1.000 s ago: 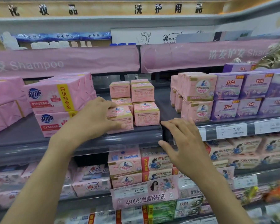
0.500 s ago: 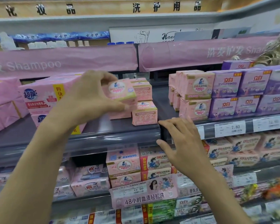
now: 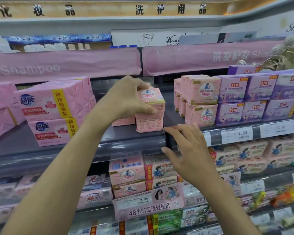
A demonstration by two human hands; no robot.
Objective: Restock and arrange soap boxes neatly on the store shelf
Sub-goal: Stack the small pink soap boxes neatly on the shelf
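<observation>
Store aisle, grey shelf [image 3: 61, 146] | left hand [image 3: 124, 100], 12 o'clock, fingers clamped on pink soap box [image 3: 152, 97] atop bottom box [image 3: 148, 124] | right hand [image 3: 190, 150], 4 o'clock, fingers apart at shelf lip, empty | progress: likely early, bare shelf at 8 o'clock unfilled

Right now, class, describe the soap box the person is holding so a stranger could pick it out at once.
Find the long pink Shampoo banner; under it runs a dark grey metal shelf. Near its right end stand small pink cardboard soap boxes. The held soap box is the topmost front one, the only one in the grip of the left hand.
</observation>
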